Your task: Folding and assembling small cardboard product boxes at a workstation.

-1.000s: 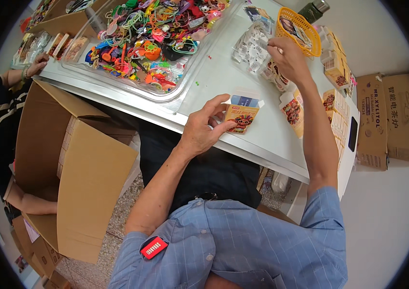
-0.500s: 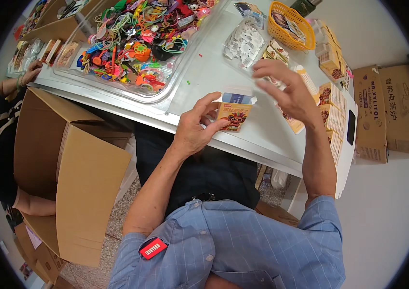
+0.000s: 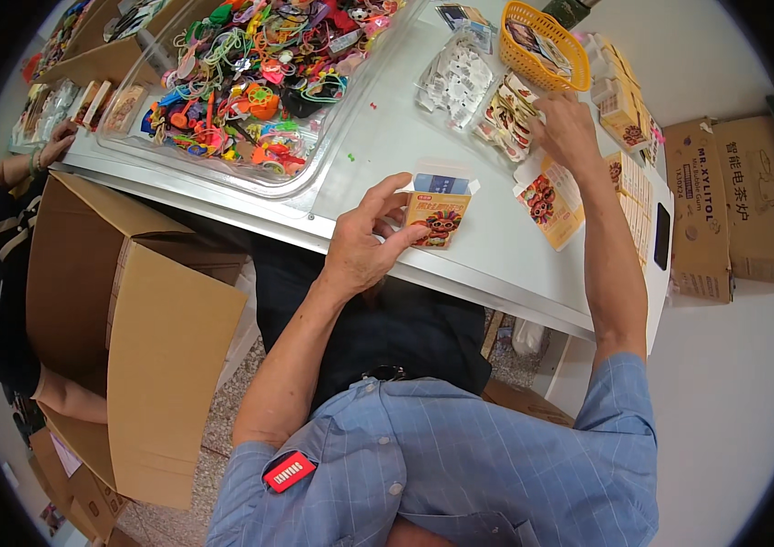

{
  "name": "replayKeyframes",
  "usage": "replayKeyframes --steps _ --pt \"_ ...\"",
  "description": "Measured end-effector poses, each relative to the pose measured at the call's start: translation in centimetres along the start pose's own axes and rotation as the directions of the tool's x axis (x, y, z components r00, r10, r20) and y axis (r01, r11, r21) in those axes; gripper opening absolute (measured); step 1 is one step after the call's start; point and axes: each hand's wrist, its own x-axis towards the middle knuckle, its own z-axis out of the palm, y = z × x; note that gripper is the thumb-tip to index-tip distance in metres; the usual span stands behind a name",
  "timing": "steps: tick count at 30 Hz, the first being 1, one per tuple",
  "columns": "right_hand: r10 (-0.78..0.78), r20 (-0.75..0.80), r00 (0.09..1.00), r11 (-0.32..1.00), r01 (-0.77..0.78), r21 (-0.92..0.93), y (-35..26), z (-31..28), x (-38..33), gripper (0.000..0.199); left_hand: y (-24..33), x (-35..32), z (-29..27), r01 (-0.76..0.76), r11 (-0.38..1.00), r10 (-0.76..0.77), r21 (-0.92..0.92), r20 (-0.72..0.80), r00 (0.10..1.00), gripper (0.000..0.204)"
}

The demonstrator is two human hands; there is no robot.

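Note:
My left hand (image 3: 364, 239) grips a small yellow carton (image 3: 440, 219) that stands upright at the table's front edge. Its top flaps are up, and a blue piece shows in the opening. Over to the right, my right hand (image 3: 573, 137) reaches down with curled fingers at a pile of small printed packets (image 3: 507, 117) in a clear tray. Whatever its fingertips pinch is hidden. Beside that pile lies a heap of small white packets (image 3: 455, 80). Flat printed yellow cartons (image 3: 551, 202) lie below my right wrist.
A big clear bin (image 3: 309, 187) of colourful small toys fills the table's left. A yellow basket (image 3: 578, 56) with cards stands at the back. Stacked yellow cartons (image 3: 635, 205) and a black phone (image 3: 662, 235) line the right edge. A co-worker's arm (image 3: 72, 397) reaches into a cardboard box (image 3: 164, 365).
My right hand has moved away from above the flat cartons, up to the pile of printed packets, its fingers now curled. My left hand still holds the carton, shifted very slightly.

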Motion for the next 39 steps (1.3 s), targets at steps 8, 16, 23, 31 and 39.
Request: replayKeyframes --steps 8,16,23,31,39 --pt "0.007 0.065 0.998 1.0 -0.005 -0.028 -0.1 0.9 1.0 0.018 -0.2 0.0 0.0 -0.005 1.0 0.005 0.006 0.003 1.0 0.073" --pt "0.096 0.0 0.995 0.777 -0.075 0.625 0.4 -1.8 -1.7 0.017 -0.3 0.1 0.1 -0.021 0.999 0.021 0.028 0.004 1.0 0.072" --pt "-0.166 0.021 0.986 0.313 0.032 0.949 -4.0 -5.4 -4.7 0.015 -0.3 0.0 0.0 0.001 1.0 -0.001 -0.011 -0.003 1.0 0.071" --pt "-0.434 -0.032 0.9 0.368 0.21 0.906 -8.0 -5.6 -5.0 0.01 0.2 0.1 -0.1 0.025 1.0 -0.025 -0.003 0.013 1.0 0.071" --pt "-0.004 -0.035 0.999 0.461 0.032 0.887 -6.7 -4.9 -4.3 0.022 -0.2 0.0 0.0 -0.027 1.0 0.027 0.001 0.014 1.0 0.071"
